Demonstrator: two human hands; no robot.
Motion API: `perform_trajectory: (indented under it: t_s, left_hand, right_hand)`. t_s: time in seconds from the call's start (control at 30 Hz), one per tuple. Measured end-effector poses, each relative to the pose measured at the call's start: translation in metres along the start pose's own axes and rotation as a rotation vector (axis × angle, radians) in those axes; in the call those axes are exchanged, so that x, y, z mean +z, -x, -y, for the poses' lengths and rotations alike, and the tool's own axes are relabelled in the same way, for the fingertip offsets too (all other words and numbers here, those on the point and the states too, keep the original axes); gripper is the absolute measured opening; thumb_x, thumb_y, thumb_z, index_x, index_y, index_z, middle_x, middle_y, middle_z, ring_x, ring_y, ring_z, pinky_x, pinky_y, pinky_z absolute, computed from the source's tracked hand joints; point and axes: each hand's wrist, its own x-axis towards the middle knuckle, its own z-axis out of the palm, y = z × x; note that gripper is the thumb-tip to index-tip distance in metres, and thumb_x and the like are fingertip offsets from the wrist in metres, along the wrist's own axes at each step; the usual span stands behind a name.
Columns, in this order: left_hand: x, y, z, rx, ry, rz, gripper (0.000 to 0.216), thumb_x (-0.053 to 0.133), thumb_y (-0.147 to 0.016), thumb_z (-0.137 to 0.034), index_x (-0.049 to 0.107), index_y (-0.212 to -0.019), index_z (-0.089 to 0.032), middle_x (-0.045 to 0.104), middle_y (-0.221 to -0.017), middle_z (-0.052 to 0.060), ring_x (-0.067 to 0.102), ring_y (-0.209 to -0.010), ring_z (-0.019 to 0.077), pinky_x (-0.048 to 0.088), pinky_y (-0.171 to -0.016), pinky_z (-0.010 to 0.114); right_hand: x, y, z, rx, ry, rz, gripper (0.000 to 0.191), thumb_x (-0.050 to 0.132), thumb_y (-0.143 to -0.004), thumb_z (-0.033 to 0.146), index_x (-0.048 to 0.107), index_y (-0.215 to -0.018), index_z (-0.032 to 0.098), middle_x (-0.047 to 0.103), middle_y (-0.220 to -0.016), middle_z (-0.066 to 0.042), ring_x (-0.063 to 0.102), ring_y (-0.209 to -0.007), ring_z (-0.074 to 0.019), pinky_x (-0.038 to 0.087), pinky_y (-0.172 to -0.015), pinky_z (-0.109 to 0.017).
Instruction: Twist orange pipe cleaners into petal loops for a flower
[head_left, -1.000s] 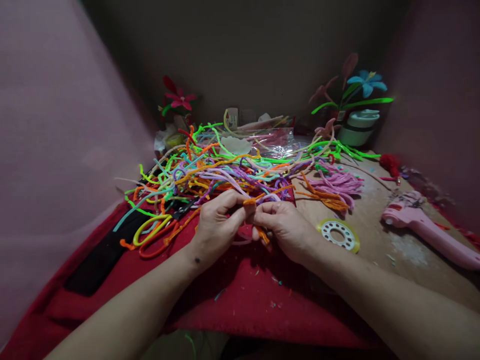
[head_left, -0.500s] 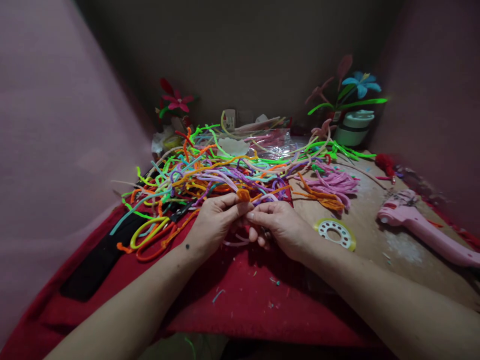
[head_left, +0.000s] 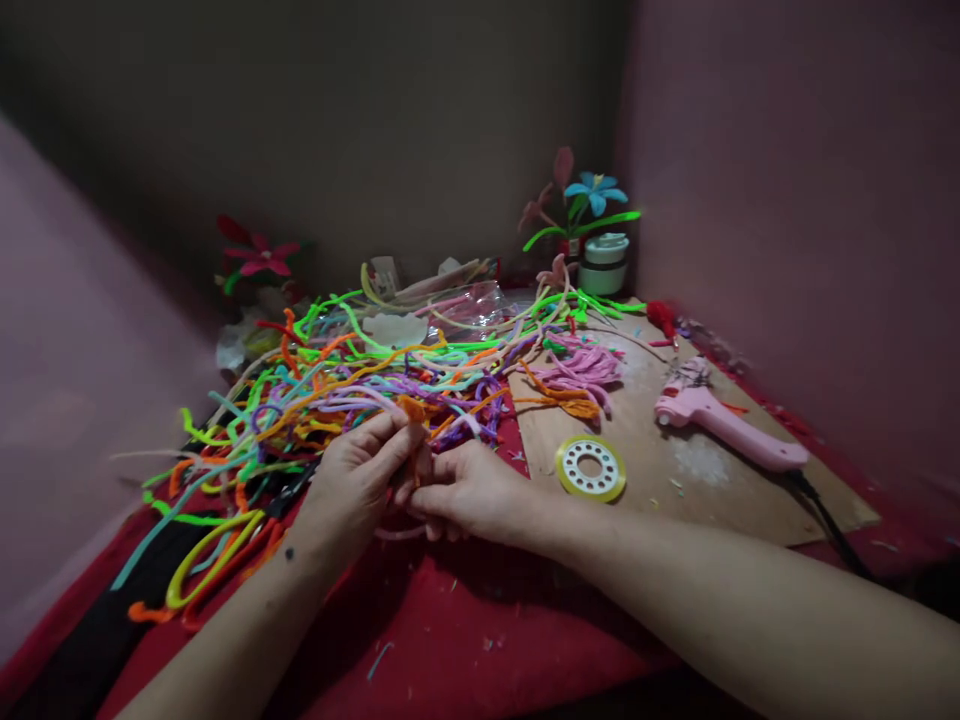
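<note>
Between my two hands is an orange pipe-cleaner piece [head_left: 412, 409], its fuzzy top showing above my left thumb. My left hand [head_left: 366, 462] pinches it between thumb and fingers. Just below and to the right, my right hand [head_left: 466, 492] is closed, fingertips pressed together against the lower part of the same piece; the exact grip is partly hidden. Behind my hands spreads a tangled heap of coloured pipe cleaners [head_left: 352, 375]. Scissors with yellow and orange handles [head_left: 187, 570] lie left of my left wrist.
On a brown board [head_left: 637, 520] at the right lie a pink glue gun [head_left: 727, 425], a yellow tape roll [head_left: 591, 468] and a bundle of pink pipe cleaners [head_left: 581, 370]. Pipe-cleaner flowers [head_left: 596, 190] and a pale lidded jar [head_left: 604, 265] stand at the back. Red cloth [head_left: 450, 630] covers the table.
The view has turned to the right, so everything sits further left. My right hand has shifted slightly lower relative to my left, still close against the orange piece.
</note>
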Motion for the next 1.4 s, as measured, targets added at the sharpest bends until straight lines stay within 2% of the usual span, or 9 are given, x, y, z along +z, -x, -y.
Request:
perform_trajectory:
  t_s: [0.07,0.17,0.3,0.47,0.63,0.87,1.07,1.4]
  left_hand:
    - [0.005,-0.007,-0.011,0.02,-0.102,0.029,0.026,0.055,-0.081,-0.038,0.051,-0.067,-0.017,0.047,-0.048,-0.005,0.036,-0.037,0.0045,0.028,-0.038,0.015]
    - [0.017,-0.023,-0.032,0.065,-0.272,0.085,0.023,0.058,-0.078,-0.035,0.054,-0.066,-0.015,0.044,-0.051,-0.005,0.036,-0.042,0.0047,0.027,-0.039,0.015]
    - [0.04,-0.051,-0.049,0.182,-0.508,0.236,0.026,0.054,-0.079,-0.036,0.057,-0.066,-0.014,0.04,-0.051,-0.005,0.033,-0.043,0.0056,0.024,-0.039,0.016]
    - [0.07,-0.082,-0.05,0.361,-0.834,0.425,0.024,0.053,-0.076,-0.029,0.062,-0.059,-0.014,0.043,-0.048,-0.004,0.034,-0.045,0.0066,0.025,-0.042,0.017]
    - [0.091,-0.098,-0.041,0.442,-0.938,0.576,0.021,0.05,-0.077,-0.021,0.065,-0.063,-0.016,0.057,-0.054,-0.002,0.047,-0.051,0.0094,0.033,-0.051,0.019]
    - [0.101,-0.097,-0.04,0.577,-1.085,0.591,0.021,0.048,-0.082,-0.02,0.069,-0.081,-0.018,0.065,-0.07,0.002,0.055,-0.061,0.013,0.037,-0.057,0.022]
    - [0.1,-0.095,-0.035,0.551,-1.112,0.548,0.028,0.046,-0.084,-0.021,0.067,-0.103,-0.02,0.07,-0.091,0.006,0.063,-0.079,0.0183,0.043,-0.069,0.026]
    - [0.098,-0.094,-0.034,0.582,-1.143,0.494,0.025,0.046,-0.084,-0.022,0.068,-0.097,-0.02,0.07,-0.086,0.005,0.063,-0.075,0.0181,0.043,-0.066,0.026]
  right_hand:
    - [0.0,-0.004,-0.006,-0.064,0.023,0.012,0.009,0.048,-0.066,0.01,0.055,-0.064,0.015,0.05,-0.045,0.005,0.045,-0.036,-0.0076,0.035,-0.036,-0.018]
    - [-0.001,-0.006,-0.009,-0.104,0.094,0.017,0.007,0.049,-0.065,0.012,0.052,-0.061,0.016,0.049,-0.046,0.005,0.045,-0.038,-0.0079,0.035,-0.037,-0.018]
    - [-0.003,0.001,0.001,-0.132,0.398,0.053,0.013,0.05,-0.069,0.018,0.055,-0.058,0.015,0.053,-0.049,0.003,0.047,-0.045,-0.0085,0.033,-0.043,-0.018]
    - [-0.004,0.011,0.01,-0.217,0.594,0.082,0.018,0.049,-0.076,0.025,0.064,-0.07,0.017,0.061,-0.061,0.001,0.05,-0.055,-0.0109,0.035,-0.049,-0.019]
    - [-0.004,0.01,0.008,-0.208,0.632,0.081,0.022,0.049,-0.075,0.024,0.069,-0.083,0.018,0.068,-0.073,-0.001,0.054,-0.061,-0.0128,0.038,-0.053,-0.019]
    - [-0.004,0.008,0.009,-0.259,0.68,0.092,0.026,0.048,-0.074,0.022,0.069,-0.088,0.017,0.07,-0.083,-0.003,0.058,-0.066,-0.0145,0.041,-0.055,-0.02]
    - [-0.004,0.011,0.009,-0.251,0.686,0.103,0.029,0.048,-0.074,0.023,0.069,-0.095,0.019,0.071,-0.087,-0.002,0.059,-0.066,-0.0149,0.041,-0.054,-0.021]
    - [-0.005,0.014,0.011,-0.254,0.71,0.093,0.03,0.049,-0.075,0.022,0.069,-0.097,0.021,0.071,-0.086,-0.001,0.06,-0.067,-0.0146,0.042,-0.055,-0.02]
